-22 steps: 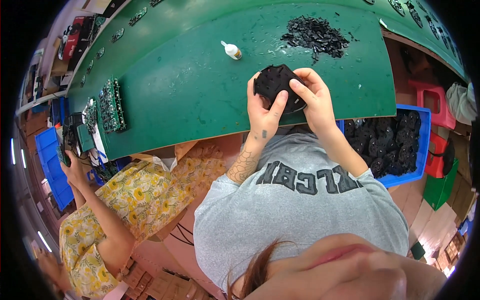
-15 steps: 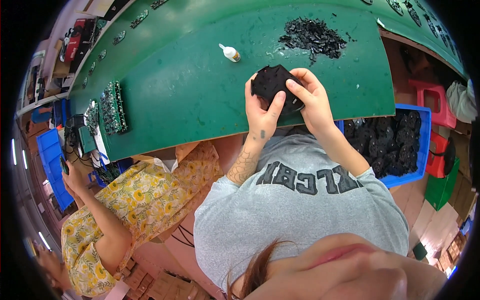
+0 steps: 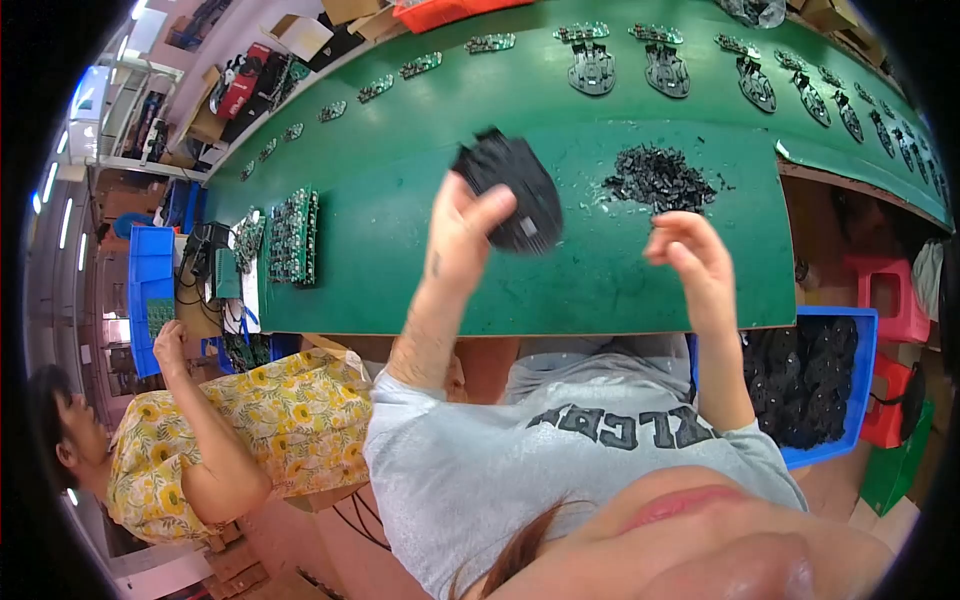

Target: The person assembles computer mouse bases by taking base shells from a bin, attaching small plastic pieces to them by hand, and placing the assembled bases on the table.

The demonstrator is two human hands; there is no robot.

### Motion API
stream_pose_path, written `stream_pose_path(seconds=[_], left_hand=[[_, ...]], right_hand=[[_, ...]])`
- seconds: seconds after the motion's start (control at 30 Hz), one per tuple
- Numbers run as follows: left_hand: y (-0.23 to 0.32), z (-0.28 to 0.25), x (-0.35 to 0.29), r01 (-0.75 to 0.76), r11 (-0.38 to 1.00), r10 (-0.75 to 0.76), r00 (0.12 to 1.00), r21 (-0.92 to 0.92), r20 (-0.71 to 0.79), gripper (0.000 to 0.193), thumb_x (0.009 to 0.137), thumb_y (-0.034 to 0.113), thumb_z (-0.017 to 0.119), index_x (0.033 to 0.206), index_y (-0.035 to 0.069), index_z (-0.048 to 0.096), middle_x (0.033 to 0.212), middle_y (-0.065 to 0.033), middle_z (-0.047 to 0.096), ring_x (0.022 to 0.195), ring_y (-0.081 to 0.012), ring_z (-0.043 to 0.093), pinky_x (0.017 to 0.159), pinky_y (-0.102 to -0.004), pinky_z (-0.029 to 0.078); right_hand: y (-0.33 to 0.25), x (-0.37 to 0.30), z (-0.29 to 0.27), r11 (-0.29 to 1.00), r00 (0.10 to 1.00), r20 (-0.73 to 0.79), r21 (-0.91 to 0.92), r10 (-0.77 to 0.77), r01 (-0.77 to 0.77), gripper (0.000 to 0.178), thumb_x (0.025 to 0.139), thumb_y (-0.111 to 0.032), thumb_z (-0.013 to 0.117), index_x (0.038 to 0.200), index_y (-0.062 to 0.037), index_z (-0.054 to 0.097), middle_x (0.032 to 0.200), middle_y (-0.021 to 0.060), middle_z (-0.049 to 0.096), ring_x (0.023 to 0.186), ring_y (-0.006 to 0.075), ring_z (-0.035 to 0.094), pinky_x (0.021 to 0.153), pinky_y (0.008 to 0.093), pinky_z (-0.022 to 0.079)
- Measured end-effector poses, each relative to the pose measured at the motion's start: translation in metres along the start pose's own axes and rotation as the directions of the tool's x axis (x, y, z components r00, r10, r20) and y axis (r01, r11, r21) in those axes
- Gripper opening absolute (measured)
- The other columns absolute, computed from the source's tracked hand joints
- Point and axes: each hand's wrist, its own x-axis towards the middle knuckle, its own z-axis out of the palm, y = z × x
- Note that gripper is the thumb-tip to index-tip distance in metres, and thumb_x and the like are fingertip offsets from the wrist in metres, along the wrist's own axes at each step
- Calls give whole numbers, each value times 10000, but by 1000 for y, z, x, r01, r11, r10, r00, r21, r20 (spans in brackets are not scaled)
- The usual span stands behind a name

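Head view: your left hand (image 3: 462,225) clamped the black plastic housing (image 3: 512,190), seemingly light and rigid, above the green bench (image 3: 400,230); right hand (image 3: 690,255) fingers were loosely apart.

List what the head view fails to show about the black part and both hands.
- Black part in the left hand: motion blur hides its surface details.
- Right hand: whether its fingertips pinch anything is too small to tell.
- Blue bin: the right forearm covers part of its contents.
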Motion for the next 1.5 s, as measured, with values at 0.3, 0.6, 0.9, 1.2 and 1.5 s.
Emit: stream_pose_path(seconds=[0.3,0.6,0.9,1.2,1.5], left_hand=[[-42,-123,199,233,896,-162,964,379,-210,382,743,148,688,1063,62,497,954,-61,615,766,-158,617,628,-291,500],[-75,-137,272,205,226,14,977,952,-213,633,611,367,750,1112,18,586,1070,-180,606,1012,-241,581,882,-314,438],[-77,-131,260,154,187,86,981,970,-173,507,679,452,690,996,61,632,998,-125,633,937,-225,593,797,-331,460],[-24,-74,138,-323,404,611,792,856,10,356,868,170,504,1141,-52,453,1013,-159,585,893,-221,570,715,-328,518],[-35,-11,36,-637,205,711,619,743,334,284,894,126,478,1104,-65,484,879,-138,602,708,-169,571,546,-248,459]], right_hand=[[5,-112,-215,886,330,-882,-176,-336,430,219,889,-104,469,1053,29,526,760,28,513,687,111,485,633,225,415],[131,-236,-336,901,55,-956,-290,-287,-323,198,806,-94,573,998,-62,609,894,32,619,750,110,573,603,216,428],[117,-254,-330,985,31,-993,-120,-117,-122,264,820,-131,563,1063,-34,595,1012,99,629,924,189,598,738,264,451],[109,-253,-276,853,209,-939,-338,-274,-398,212,881,-220,551,882,-19,620,683,34,613,591,86,575,539,210,438],[118,-430,-270,778,-411,-763,-185,-499,-600,335,881,-310,542,723,-23,612,584,17,566,552,82,529,536,231,416]])
